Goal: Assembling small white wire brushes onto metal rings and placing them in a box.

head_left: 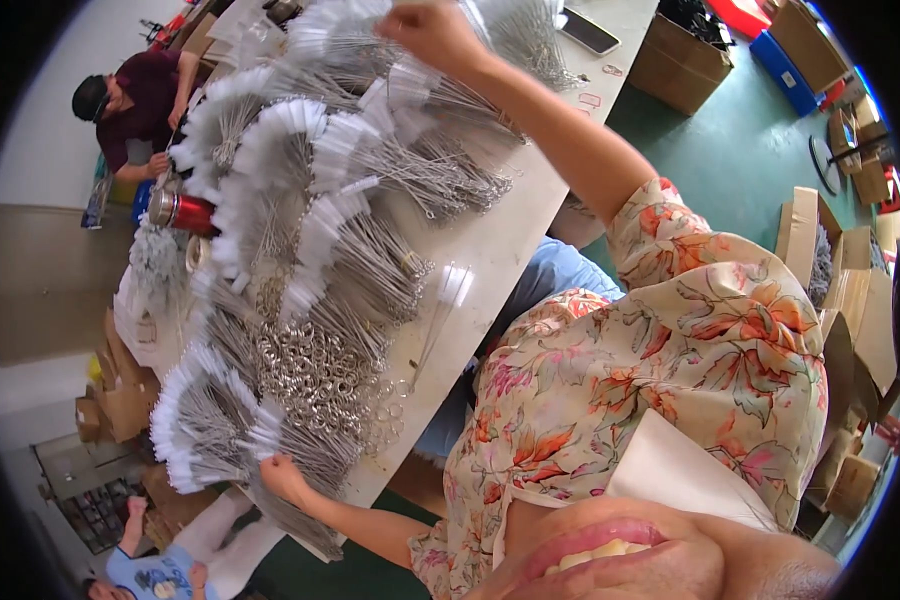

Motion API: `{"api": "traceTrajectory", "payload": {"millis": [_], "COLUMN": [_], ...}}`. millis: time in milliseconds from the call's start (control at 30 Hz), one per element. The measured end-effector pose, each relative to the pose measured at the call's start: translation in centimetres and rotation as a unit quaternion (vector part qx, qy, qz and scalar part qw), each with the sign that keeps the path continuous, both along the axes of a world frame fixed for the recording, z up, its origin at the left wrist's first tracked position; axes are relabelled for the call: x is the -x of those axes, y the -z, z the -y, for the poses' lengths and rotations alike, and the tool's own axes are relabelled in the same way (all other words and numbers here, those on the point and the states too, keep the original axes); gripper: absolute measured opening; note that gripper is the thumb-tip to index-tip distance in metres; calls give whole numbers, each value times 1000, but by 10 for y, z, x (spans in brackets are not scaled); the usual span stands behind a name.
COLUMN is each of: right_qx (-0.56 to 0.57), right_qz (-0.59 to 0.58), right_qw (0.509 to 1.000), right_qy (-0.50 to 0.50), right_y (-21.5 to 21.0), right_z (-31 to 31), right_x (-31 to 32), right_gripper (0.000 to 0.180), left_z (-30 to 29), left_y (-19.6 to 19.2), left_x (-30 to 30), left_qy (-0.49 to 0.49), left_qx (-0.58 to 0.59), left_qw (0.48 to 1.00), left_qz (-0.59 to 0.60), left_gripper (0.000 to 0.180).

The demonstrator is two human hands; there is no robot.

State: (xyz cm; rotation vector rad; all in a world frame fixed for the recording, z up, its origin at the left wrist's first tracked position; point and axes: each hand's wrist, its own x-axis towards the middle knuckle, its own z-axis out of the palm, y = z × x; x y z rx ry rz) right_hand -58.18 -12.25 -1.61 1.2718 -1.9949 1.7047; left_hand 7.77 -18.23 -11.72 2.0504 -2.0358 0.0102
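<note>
Long thin wire pieces with white brush-like ends (345, 150) lie in many bundles over the table, some with small loops at the other end; they look like straw brushes. My left hand (285, 478) is closed at the edge of a fanned bundle (205, 420) at the near left; what its fingers hold is hidden. Reaching to the far side, my right hand (432, 35) is closed above other bundles, its contents not visible. Between the hands lies a heap of metal rings (315, 375). A few separate brushes (450, 295) rest near the table edge.
On the pale table (515, 225) are a phone (590, 32) and a red metal flask (182, 212). A co-worker (145, 100) is across the table; another person (165, 570) is at lower left. Cardboard boxes (675, 65) stand on the green floor.
</note>
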Motion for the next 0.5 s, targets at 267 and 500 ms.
{"api": "traceTrajectory", "payload": {"millis": [267, 500], "right_qx": [-117, -170], "right_qz": [-61, -15], "right_qw": [982, 975], "right_qy": [139, 142], "right_y": [32, 97], "right_z": [-31, -165], "right_x": [114, 243], "right_gripper": [30, 40], "left_z": [6, -6], "left_y": [23, 8], "left_x": [-14, 32], "left_qy": [-31, -102], "left_qx": [252, 145], "left_qw": [938, 819], "left_qz": [-235, -546], "left_gripper": [27, 26]}}
